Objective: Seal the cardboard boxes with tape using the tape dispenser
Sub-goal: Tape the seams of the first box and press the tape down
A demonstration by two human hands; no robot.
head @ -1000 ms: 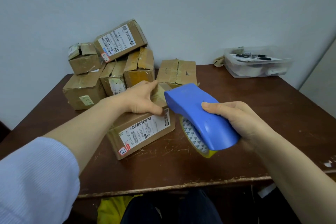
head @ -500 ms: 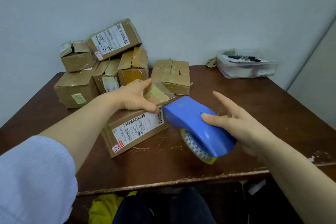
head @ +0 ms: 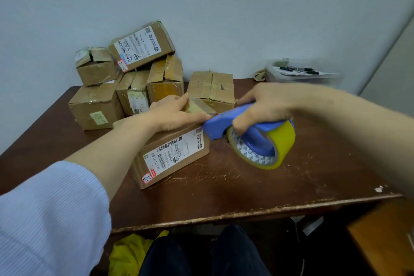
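Step in hand: I judge this as starting a strip of tape on the labelled box, which lies on the table in front of me, its shipping label facing me
Left hand: fingers straight and close together, laid flat on the box top, thumb along the near top edge; it presses the flaps down
Right hand: fingers and thumb curled round the blue tape dispenser, gripping it from above
Dispenser position: its nose meets the right end of the box top, just beside my left thumb tip; the yellow tape roll hangs beyond the box, low over the table
Doing it well: I would stick the tape end a little way down the right side face, then draw the dispenser leftward along the seam with steady downward pressure, sliding my left hand back ahead of it so the flaps stay shut
Risk: my left thumb sits right in the dispenser's path
Hidden: the seam lies under my left hand, so I cannot tell whether the flaps meet; the cutter and loose tape end are under the nose, so I cannot tell if tape has stuck
Hard to make out: my right hand and forearm are blurred; the clear tub at the back is smeared, its contents unclear
Other boxes: piled by the wall; which are sealed I cannot say
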